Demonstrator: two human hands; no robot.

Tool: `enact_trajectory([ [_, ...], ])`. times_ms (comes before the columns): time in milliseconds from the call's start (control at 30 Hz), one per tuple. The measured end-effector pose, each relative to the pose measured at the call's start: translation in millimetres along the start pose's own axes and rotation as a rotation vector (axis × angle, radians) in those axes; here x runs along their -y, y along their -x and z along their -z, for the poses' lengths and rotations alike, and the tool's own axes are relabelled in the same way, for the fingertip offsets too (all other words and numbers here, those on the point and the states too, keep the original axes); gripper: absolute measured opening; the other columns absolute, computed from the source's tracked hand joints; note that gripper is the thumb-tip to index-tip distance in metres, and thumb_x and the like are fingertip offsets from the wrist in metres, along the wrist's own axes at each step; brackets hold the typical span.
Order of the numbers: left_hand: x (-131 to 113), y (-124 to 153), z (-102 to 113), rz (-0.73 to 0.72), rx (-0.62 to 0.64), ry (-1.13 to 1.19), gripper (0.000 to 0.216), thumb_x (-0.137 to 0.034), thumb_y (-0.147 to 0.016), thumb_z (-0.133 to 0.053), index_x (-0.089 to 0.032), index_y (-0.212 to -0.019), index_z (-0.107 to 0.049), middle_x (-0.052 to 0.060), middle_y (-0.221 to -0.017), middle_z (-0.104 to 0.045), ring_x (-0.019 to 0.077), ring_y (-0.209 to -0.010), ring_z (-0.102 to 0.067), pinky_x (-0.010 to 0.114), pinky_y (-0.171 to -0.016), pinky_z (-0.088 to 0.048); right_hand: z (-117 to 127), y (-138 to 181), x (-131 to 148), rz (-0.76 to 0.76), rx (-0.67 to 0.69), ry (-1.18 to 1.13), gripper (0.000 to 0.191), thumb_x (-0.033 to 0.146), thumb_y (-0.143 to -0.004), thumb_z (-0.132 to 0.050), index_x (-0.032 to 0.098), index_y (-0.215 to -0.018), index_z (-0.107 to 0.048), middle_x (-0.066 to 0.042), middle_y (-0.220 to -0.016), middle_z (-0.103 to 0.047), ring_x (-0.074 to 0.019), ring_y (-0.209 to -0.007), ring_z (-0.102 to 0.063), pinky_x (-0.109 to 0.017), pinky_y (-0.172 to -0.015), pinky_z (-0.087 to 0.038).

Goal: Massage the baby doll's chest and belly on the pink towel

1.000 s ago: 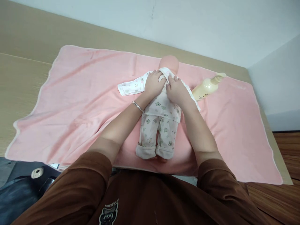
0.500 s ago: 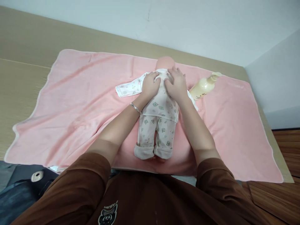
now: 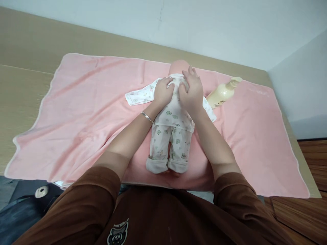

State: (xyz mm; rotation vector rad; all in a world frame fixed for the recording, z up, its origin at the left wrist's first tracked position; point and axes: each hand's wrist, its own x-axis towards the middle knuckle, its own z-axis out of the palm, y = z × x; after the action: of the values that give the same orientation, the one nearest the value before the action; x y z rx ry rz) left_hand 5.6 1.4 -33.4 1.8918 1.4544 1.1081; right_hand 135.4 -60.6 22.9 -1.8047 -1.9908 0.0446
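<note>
A baby doll (image 3: 173, 115) lies lengthwise in front of me, dressed in a white printed top and matching trousers with rolled cuffs. Its bald head (image 3: 179, 66) points toward the wall, and its face is out of sight. My left hand (image 3: 164, 92) rests on the doll's left-side shoulder area, thumb extended toward the middle and fingers laid over the cloth. On the other shoulder lies my right hand (image 3: 192, 91), fingers spread and thumb on the upper torso. Neither hand grips anything. One white sleeve (image 3: 140, 96) stretches out leftward; the other (image 3: 209, 110) shows partly beyond my right wrist.
Under the doll a pink blanket (image 3: 84, 102) with folds covers much of the wooden table (image 3: 22, 81). A pale yellow pump bottle (image 3: 222, 93) lies right of the doll. The white wall (image 3: 217, 30) stands behind. A dark bag (image 3: 25, 207) is at lower left.
My right hand has shifted slightly left, its fingers a little more raised and spread. More of the right sleeve shows. My left hand stays almost in place.
</note>
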Motion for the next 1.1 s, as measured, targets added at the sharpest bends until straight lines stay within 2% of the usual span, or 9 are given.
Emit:
enact_trajectory([
  [233, 0, -1, 0, 0.019, 0.007, -0.004, 0.049, -0.018, -0.096, -0.048, -0.018, -0.135, -0.079, 0.010, -0.150, -0.077, 0.0272, -0.146, -0.067, 0.044, -0.137, -0.044, -16, 0, -1, -0.044, 0.150, 0.043, 0.066, 0.034, -0.108, -0.039, 0.015, -0.170, -0.045, -0.020, -0.185, -0.035, -0.0432, -0.175, -0.027, -0.080, -0.137, -0.024],
  [300, 1, -1, -1, 0.023, 0.005, -0.005, 0.050, -0.018, -0.096, -0.048, -0.019, -0.136, -0.079, 0.010, -0.150, -0.078, 0.0276, -0.147, -0.067, 0.045, -0.137, -0.044, -16, -1, -4, -0.048, 0.140, 0.038, 0.067, 0.037, -0.109, -0.040, 0.017, -0.172, -0.043, -0.020, -0.185, -0.035, -0.0440, -0.174, -0.028, -0.081, -0.136, -0.027],
  [433, 3, -2, -2, 0.009, 0.000, -0.002, 0.048, -0.019, -0.096, -0.050, -0.021, -0.134, -0.080, 0.010, -0.149, -0.078, 0.0271, -0.145, -0.068, 0.043, -0.135, -0.046, -12, -1, -2, -0.035, 0.088, 0.050, 0.065, 0.038, -0.111, -0.035, 0.019, -0.173, -0.041, -0.018, -0.185, -0.034, -0.0416, -0.175, -0.028, -0.076, -0.137, -0.030],
  [600, 5, -1, 0, -0.021, -0.011, 0.012, 0.042, -0.020, -0.098, -0.050, -0.021, -0.127, -0.081, 0.009, -0.143, -0.081, 0.0271, -0.138, -0.072, 0.043, -0.128, -0.052, -6, 9, 24, -0.029, 0.199, 0.080, 0.066, 0.019, -0.104, -0.038, 0.010, -0.168, -0.049, -0.021, -0.183, -0.039, -0.0400, -0.173, -0.035, -0.071, -0.140, -0.029],
  [700, 3, 0, 2, -0.026, 0.013, 0.020, 0.035, -0.024, -0.103, -0.050, -0.026, -0.115, -0.082, 0.007, -0.134, -0.085, 0.0279, -0.129, -0.075, 0.044, -0.122, -0.056, 10, 18, 35, 0.084, 0.175, 0.027, 0.070, 0.014, -0.100, -0.037, 0.012, -0.169, -0.051, -0.013, -0.183, -0.042, -0.0323, -0.172, -0.039, -0.058, -0.142, -0.033],
  [800, 1, 1, 3, -0.030, 0.010, 0.029, 0.036, -0.026, -0.105, -0.049, -0.026, -0.117, -0.082, 0.008, -0.136, -0.085, 0.0283, -0.128, -0.076, 0.044, -0.122, -0.056, 20, 19, 35, 0.151, 0.082, 0.007, 0.070, 0.013, -0.100, -0.036, 0.017, -0.169, -0.052, -0.006, -0.182, -0.045, -0.0271, -0.171, -0.042, -0.051, -0.143, -0.033],
  [900, 0, 0, 2, -0.020, 0.008, 0.039, 0.040, -0.024, -0.103, -0.048, -0.022, -0.125, -0.082, 0.010, -0.143, -0.082, 0.0280, -0.134, -0.074, 0.044, -0.126, -0.053, 10, 14, 27, 0.096, 0.085, 0.029, 0.070, 0.014, -0.100, -0.037, 0.018, -0.168, -0.053, -0.007, -0.181, -0.046, -0.0292, -0.170, -0.042, -0.055, -0.142, -0.034],
  [1000, 0, 0, 2, -0.002, 0.004, 0.033, 0.043, -0.020, -0.100, -0.050, -0.021, -0.130, -0.081, 0.011, -0.146, -0.080, 0.0271, -0.138, -0.072, 0.043, -0.129, -0.051, -5, 8, 19, 0.033, 0.166, 0.060, 0.067, 0.017, -0.101, -0.038, 0.011, -0.166, -0.052, -0.015, -0.181, -0.045, -0.0345, -0.172, -0.039, -0.063, -0.143, -0.029],
  [1100, 1, 0, 2, -0.009, 0.004, 0.045, 0.041, -0.022, -0.101, -0.050, -0.024, -0.126, -0.082, 0.008, -0.141, -0.082, 0.0264, -0.134, -0.073, 0.042, -0.125, -0.054, -4, 6, 17, 0.076, 0.172, 0.063, 0.068, 0.020, -0.103, -0.037, 0.013, -0.169, -0.049, -0.015, -0.183, -0.042, -0.0349, -0.173, -0.036, -0.063, -0.144, -0.026],
])
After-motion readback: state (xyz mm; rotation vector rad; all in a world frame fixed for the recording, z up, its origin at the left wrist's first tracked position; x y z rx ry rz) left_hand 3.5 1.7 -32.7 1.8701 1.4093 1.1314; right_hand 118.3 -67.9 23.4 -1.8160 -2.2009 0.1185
